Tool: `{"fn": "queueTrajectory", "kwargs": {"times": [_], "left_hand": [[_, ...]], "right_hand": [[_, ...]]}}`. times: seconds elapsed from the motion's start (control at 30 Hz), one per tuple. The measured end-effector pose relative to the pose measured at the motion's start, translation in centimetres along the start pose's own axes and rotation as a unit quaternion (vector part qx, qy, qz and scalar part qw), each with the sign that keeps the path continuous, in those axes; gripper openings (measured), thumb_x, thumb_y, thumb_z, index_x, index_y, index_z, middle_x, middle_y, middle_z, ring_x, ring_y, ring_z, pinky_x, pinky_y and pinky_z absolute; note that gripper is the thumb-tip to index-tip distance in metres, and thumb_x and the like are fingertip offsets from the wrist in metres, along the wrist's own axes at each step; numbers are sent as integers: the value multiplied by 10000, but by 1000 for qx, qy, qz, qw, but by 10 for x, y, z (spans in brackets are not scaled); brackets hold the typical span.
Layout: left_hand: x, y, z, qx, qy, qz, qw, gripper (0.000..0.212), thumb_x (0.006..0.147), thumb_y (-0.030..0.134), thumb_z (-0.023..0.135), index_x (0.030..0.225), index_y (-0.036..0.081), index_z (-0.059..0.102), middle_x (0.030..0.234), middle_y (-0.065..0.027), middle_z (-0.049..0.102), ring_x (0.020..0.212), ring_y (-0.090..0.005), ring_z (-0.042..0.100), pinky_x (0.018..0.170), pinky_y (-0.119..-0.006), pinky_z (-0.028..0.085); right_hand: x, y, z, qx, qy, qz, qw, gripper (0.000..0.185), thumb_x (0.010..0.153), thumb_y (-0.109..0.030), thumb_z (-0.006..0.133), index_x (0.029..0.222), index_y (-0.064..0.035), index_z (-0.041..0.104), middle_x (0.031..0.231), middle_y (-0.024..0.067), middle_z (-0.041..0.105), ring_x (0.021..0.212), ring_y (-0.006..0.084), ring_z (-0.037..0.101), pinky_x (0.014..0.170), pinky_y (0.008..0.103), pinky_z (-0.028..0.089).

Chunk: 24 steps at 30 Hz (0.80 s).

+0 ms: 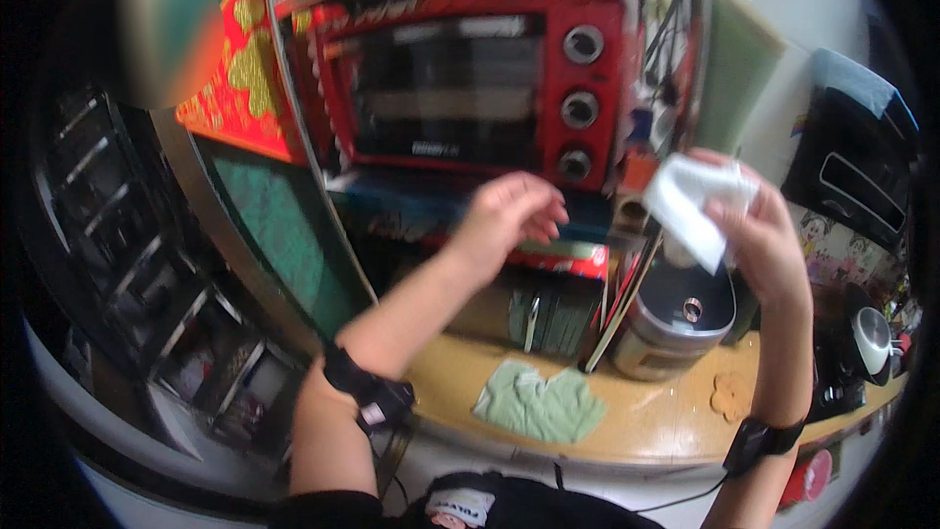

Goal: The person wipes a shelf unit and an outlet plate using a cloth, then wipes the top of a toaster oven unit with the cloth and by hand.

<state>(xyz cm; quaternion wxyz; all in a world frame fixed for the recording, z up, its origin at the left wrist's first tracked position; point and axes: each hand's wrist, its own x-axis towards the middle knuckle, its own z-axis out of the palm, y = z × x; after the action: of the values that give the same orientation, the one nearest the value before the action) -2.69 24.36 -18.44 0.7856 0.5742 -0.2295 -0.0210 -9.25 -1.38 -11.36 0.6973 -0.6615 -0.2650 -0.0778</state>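
My right hand (764, 235) holds a folded white tissue or thin cloth (687, 202) between thumb and fingers, beside the right post of a metal rack. In front of a red toaster oven (576, 136) is my left hand (521, 209), its fingers loosely curled and nothing seen in them. The oven stands on the rack, with three knobs down its right side and a dark glass door, which is closed. A green cloth (543, 404) lies crumpled on the wooden counter (635, 433) below.
Under my right hand stands a rice cooker (683, 316) with a dark lid. An orange flower-shaped mat (731, 395) lies on the counter. A metal rack post (316, 154) rises left of the oven. At the far right are a dark range hood (852, 154) and a lidded pan (872, 342).
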Motion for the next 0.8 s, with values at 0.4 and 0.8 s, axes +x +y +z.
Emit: {"fn": "queueTrajectory", "kwargs": {"times": [0.4, 0.8], "left_hand": [[-50, 81, -120, 226, 133, -176, 949, 256, 847, 175, 498, 1030, -3, 506, 849, -120, 606, 667, -177, 589, 596, -281, 496], [-29, 109, -105, 229, 131, 40, 964, 247, 875, 171, 458, 1046, 4, 518, 864, -88, 601, 708, -128, 564, 649, -247, 473]], "right_hand": [[3, 0, -64, -267, 67, 5, 961, 395, 862, -232, 538, 1177, -5, 461, 1130, 112, 520, 1023, 180, 515, 863, 316, 436], [14, -54, -48, -250, 141, -42, 957, 378, 854, -224, 543, 1144, 10, 480, 1019, 105, 573, 870, 156, 593, 719, 241, 518]]}}
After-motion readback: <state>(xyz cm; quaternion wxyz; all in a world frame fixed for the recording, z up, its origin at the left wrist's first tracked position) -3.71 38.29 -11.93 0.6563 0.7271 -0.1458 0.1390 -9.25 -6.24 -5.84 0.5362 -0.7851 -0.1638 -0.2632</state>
